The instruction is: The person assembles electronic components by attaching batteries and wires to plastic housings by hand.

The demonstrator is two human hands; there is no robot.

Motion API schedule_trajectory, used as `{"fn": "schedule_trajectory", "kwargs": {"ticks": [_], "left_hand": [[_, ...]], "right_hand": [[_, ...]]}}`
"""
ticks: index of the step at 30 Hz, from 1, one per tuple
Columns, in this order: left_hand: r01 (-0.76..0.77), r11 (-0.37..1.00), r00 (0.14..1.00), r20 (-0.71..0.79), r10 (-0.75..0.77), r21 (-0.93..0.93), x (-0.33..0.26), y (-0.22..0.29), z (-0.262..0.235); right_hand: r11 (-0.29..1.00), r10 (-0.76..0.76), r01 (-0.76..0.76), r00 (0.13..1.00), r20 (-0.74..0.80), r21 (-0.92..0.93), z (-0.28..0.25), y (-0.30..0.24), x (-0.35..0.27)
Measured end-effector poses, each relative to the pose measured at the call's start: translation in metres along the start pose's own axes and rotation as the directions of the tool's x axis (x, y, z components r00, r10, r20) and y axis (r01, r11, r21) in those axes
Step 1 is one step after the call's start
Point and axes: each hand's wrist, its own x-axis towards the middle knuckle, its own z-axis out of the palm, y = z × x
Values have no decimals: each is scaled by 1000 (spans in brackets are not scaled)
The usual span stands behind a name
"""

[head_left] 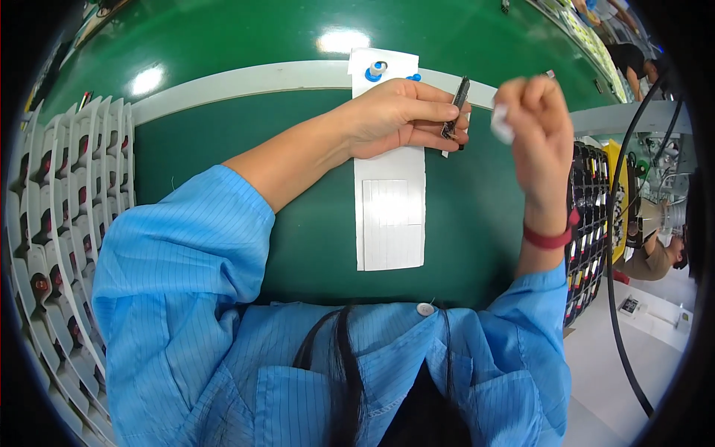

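My left hand reaches over the middle of the table, its fingers closed on a narrow dark part standing nearly upright. The lower end of that part looks finely detailed, like small electronics. To its right my right hand is raised, blurred by motion. Pinched in its fingers is a small white piece, perhaps a wipe; its exact kind cannot be made out. Under my left wrist lies a long white card with a lined white sheet or block on its near half.
A white-and-blue dispenser stands at the card's far end. Stacked pale trays holding dark and red pieces line the left. On the right are a black gridded rack and a hanging black cable. People work beyond.
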Motion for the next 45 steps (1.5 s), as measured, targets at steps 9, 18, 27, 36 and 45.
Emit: {"fn": "schedule_trajectory", "kwargs": {"ticks": [9, 18, 27, 36, 45], "left_hand": [[-82, 997, 984, 159, 79, 11, 2, 2, -5], [34, 990, 998, 38, -39, 133, -1, 2, 1], [33, 986, 995, 89, -48, 166, 0, 5, 3], [90, 978, 995, 33, -98, 188, 1, -4, 4], [-18, 941, 999, -42, 34, 337, 2, -15, 12]], "right_hand": [[883, 461, -427, 867, -190, 194, -26, 63, 17], [960, 281, -274, 916, -285, 66, 7, 14, -22], [835, 426, -395, 905, 4, 384, -8, 18, -27], [900, 434, -428, 897, -82, 77, -15, 5, -23], [903, 181, -285, 931, -317, -322, 9, -1, -28]]}}
